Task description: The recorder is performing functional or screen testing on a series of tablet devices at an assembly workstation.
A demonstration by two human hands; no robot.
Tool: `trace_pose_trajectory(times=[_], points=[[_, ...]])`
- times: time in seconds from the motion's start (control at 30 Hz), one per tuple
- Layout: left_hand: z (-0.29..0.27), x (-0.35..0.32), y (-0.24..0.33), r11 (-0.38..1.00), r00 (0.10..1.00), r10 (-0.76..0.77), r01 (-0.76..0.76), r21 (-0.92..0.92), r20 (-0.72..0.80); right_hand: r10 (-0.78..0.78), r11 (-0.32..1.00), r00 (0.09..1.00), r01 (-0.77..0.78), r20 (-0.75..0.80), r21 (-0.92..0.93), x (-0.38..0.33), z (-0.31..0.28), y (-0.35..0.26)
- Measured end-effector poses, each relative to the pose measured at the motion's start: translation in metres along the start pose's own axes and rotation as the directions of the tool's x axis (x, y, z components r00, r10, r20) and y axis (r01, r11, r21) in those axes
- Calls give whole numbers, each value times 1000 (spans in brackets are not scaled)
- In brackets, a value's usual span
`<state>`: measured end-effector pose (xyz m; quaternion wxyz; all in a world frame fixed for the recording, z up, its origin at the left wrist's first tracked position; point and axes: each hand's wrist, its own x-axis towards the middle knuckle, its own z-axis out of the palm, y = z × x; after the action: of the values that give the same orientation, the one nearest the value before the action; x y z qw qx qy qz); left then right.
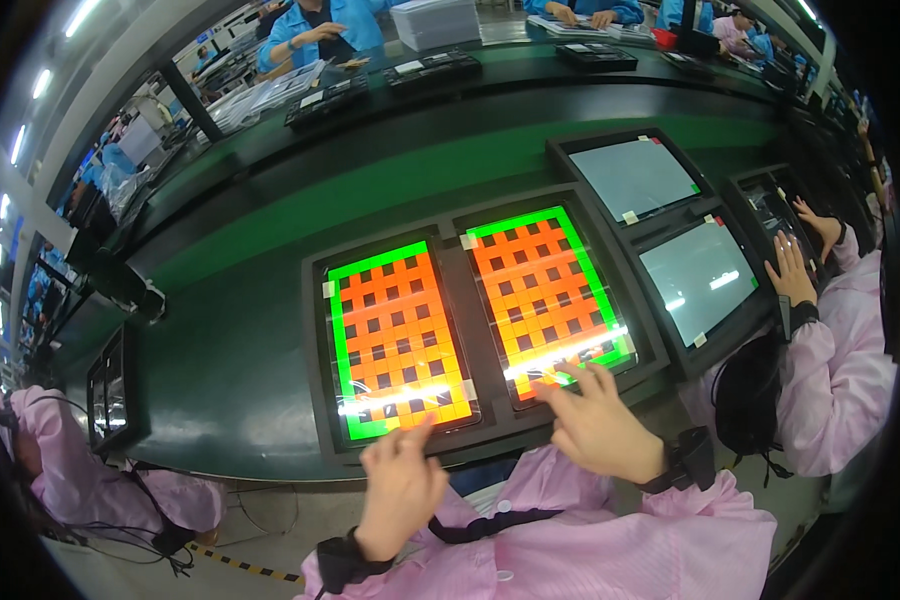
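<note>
Head view shows two lit rectangular panels lying face up, side by side, in a dark two-compartment tray (468, 322) on the green table (230, 390). Both glow with a grid of squares shading from red-orange at the top to yellow near the bottom, broken by evenly spaced black squares. On the left panel (398, 325), bright green runs along the top, down the left side and into the lower left corner; a pale tab (329, 290) sits on its left edge. The right panel (542, 290) has green along its top, right side and lower right corner, with a pale tab (469, 241) at its upper left. White glare streaks cross the lower part of each.

The left hand (405, 485) reaches to the left panel's lower edge, the right hand (605, 430) to the right panel's. Each grip is open, fingers spread and clasping nothing; whether the fingertips touch the glass, I cannot tell.
</note>
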<state>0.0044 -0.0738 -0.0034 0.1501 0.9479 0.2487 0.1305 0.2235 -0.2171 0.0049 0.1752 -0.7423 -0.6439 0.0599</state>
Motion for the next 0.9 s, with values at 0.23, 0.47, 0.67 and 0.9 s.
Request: trace_pose_trajectory(times=[0.23, 0.47, 0.67, 0.9], points=[[-5, 36, 2, 995, 995, 97, -97, 1, -14, -20, 986, 998, 11, 53, 167, 29, -13, 11], [6, 185, -56, 982, 979, 178, -183, -43, -103, -12, 996, 990, 23, -138, 81, 150, -15, 76], [10, 193, -63, 985, 987, 158, -160, 72, 32, -35, 998, 999, 36, 14, -50, 165, -2, 82], [-24, 66, -6, 961, 917, 197, -250, 116, 346, -82, 996, 973, 74, 215, 45, 46, -18, 15]])
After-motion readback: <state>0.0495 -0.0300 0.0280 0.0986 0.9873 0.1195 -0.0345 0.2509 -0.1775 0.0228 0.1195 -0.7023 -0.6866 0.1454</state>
